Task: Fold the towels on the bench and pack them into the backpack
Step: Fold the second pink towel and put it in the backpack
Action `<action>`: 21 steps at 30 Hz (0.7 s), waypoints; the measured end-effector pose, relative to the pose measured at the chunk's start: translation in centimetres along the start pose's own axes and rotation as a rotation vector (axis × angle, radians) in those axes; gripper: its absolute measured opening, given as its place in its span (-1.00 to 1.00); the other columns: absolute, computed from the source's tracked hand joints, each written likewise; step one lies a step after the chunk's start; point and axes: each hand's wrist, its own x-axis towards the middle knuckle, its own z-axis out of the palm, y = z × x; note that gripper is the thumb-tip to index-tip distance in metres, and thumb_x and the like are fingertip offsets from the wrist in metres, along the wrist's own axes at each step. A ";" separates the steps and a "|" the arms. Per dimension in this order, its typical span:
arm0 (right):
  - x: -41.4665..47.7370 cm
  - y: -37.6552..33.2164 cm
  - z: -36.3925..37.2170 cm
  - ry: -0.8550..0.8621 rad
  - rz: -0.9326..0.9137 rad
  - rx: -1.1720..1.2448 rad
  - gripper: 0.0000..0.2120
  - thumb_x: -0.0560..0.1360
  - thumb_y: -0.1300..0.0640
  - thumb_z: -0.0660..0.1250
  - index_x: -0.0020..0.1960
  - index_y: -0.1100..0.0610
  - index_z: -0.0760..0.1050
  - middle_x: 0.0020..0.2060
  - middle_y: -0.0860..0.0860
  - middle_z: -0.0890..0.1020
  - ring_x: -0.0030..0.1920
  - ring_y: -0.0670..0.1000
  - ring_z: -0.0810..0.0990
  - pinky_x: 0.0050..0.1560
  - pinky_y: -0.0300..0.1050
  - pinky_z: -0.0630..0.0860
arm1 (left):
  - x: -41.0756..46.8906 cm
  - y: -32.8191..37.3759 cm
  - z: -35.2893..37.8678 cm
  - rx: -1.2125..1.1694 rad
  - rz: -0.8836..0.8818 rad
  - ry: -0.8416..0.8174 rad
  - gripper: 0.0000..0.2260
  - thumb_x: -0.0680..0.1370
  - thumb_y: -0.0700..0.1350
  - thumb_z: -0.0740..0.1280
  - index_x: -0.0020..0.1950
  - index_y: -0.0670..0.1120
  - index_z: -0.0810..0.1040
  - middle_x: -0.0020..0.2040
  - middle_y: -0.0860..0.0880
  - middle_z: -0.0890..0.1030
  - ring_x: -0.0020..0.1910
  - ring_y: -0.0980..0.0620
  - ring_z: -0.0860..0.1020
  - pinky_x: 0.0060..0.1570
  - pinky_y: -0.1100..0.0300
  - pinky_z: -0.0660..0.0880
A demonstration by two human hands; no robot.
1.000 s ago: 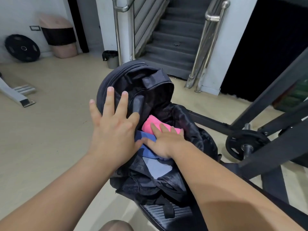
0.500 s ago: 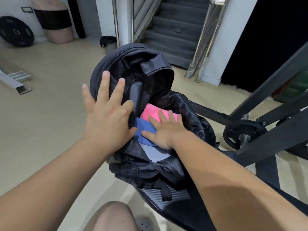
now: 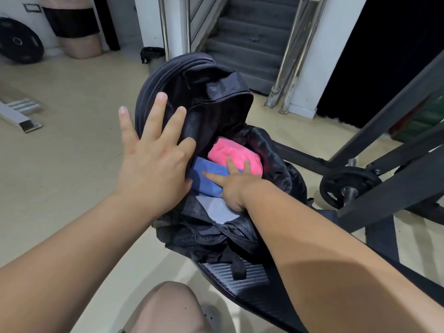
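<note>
A black backpack (image 3: 211,97) sits open on the end of a black padded bench (image 3: 242,277). Inside it lie a folded pink towel (image 3: 230,152) and a folded blue towel (image 3: 206,179), with a pale lavender cloth (image 3: 216,210) below them. My left hand (image 3: 153,159) is spread flat against the backpack's left flap and holds it back, fingers straight. My right hand (image 3: 235,186) reaches into the opening and presses straight fingers down on the blue and pink towels.
A black weight-rack frame (image 3: 389,169) with a plate on a bar (image 3: 348,186) stands to the right. Stairs with steel railings (image 3: 295,51) rise behind the bag. A weight plate (image 3: 19,42) and a bin (image 3: 77,32) stand by the far left wall. My knee (image 3: 168,308) shows below.
My right hand has pushed slightly deeper onto the towels. My left hand stays spread on the flap. The camera has tipped a little downward, so my knee shows more.
</note>
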 end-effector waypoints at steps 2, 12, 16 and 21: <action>0.9 0.2 -0.7 0.000 0.013 -0.045 0.07 0.53 0.36 0.29 0.49 -0.48 -0.33 0.57 0.02 -0.44 0.53 0.41 -0.38 0.46 0.53 -0.01 | -0.1 -0.3 0.2 0.014 -0.001 0.009 -0.55 0.21 0.03 0.59 0.02 -0.12 0.63 0.54 -0.17 0.31 0.60 -0.30 -0.01 0.36 -0.54 -0.07; 0.5 0.5 -0.4 0.026 -0.121 -0.017 -0.33 0.65 -0.20 0.13 0.53 -0.43 -0.28 0.60 -0.04 -0.37 0.53 0.34 -0.45 0.48 0.51 -0.19 | -0.3 -0.1 0.4 -0.011 0.030 0.054 -0.59 0.24 0.04 0.55 -0.01 -0.11 0.61 0.53 -0.17 0.33 0.60 -0.31 0.01 0.39 -0.51 -0.07; -2.9 0.0 -0.9 0.123 -0.236 -0.052 -0.34 0.60 -0.30 0.16 0.60 -0.31 -0.08 0.64 -0.01 -0.22 0.60 0.25 -0.29 0.52 0.43 -0.22 | -0.1 0.5 0.3 -0.038 0.046 0.079 -0.58 0.26 0.07 0.54 0.01 -0.11 0.61 0.53 -0.17 0.33 0.60 -0.30 0.02 0.39 -0.49 -0.07; -6.4 -2.0 -0.6 -0.015 -0.389 -0.162 -0.66 0.69 0.09 0.06 0.37 0.08 0.47 0.35 0.06 0.50 0.29 0.16 0.44 0.24 -0.04 0.40 | -0.9 1.2 1.0 -0.046 0.067 0.113 -0.64 0.30 0.04 0.50 0.00 -0.12 0.60 0.55 -0.18 0.30 0.60 -0.31 0.01 0.41 -0.47 -0.09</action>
